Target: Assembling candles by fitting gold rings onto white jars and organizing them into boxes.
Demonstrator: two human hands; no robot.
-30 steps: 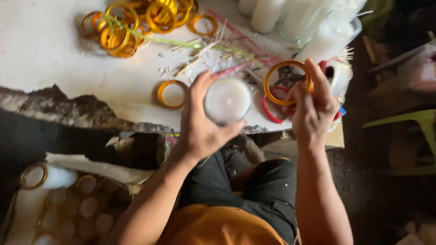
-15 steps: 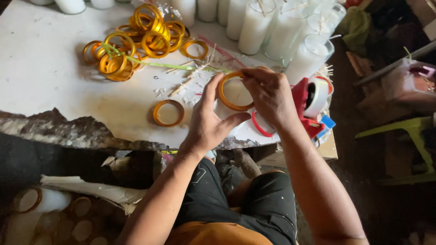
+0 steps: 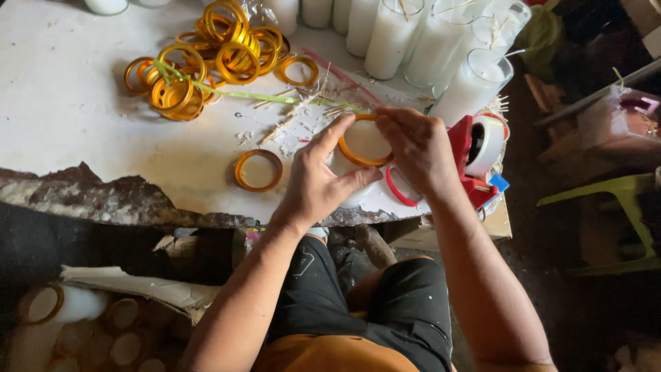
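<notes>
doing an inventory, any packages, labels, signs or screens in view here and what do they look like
No signs or screens show.
Cardboard box: brown, under the table edge by the right hand.
Clear plastic bag: far right, with pink contents.
Tape dispenser: red, holding a white roll.

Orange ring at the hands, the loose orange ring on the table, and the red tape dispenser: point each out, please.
Orange ring at the hands (image 3: pixel 344 153): head view, on its left rim.
Loose orange ring (image 3: pixel 240 171): head view, on its left rim.
Red tape dispenser (image 3: pixel 460 141): head view, on its red body.
</notes>
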